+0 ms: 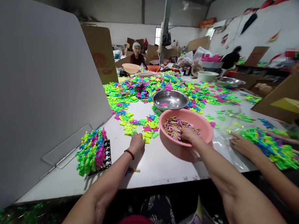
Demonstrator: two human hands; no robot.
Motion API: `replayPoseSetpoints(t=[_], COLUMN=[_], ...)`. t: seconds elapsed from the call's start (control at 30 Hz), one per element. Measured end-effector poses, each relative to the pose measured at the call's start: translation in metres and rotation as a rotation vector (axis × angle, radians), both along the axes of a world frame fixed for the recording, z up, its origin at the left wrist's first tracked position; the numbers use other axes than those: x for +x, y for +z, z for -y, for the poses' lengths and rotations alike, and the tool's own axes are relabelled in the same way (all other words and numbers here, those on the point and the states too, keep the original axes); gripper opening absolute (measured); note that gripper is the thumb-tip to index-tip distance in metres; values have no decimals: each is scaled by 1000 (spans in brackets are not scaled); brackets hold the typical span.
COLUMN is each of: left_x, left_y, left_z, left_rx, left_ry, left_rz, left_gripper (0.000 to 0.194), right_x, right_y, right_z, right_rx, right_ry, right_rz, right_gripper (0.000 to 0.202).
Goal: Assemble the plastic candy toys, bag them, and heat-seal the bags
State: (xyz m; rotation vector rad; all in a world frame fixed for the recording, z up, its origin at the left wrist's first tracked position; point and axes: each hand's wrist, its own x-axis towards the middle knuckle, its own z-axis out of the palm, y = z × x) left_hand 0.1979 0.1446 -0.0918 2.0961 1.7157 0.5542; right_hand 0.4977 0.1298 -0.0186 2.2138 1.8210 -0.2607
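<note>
My left hand, with a dark red bead bracelet on the wrist, rests low over the table with curled fingers closed at a small green plastic piece. Flat yellow, pink and green pieces lie around its fingertips. Inside a pink basin, my right hand dips its fingers among many small colourful tubes; they look pinched, but the tips are partly hidden. Left of my left arm, a black rack holds upright rows of bright plastic toys. One tube with a blue end lies beneath my left wrist.
A steel bowl stands behind the basin, before a wide heap of plastic pieces. A grey-white panel walls the left. At right, a co-worker's hand touches a clear bag beside another heap. Another person sits across the table.
</note>
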Motion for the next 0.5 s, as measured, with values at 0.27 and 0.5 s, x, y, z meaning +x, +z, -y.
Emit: replayPoseSetpoints(t=[0.27,0.5], left_x=[10,14], left_y=[-1,-1], left_z=[8,13], left_rx=[34,-42], left_ry=[-65,-16], left_rz=[-91,28], left_gripper=[29,42], right_x=[-9,-5], right_y=[-3,1], right_z=[0,2], right_rx=[-19,190], right_ry=[53,-2], right_rz=[25,-158], right_gripper=[21,20])
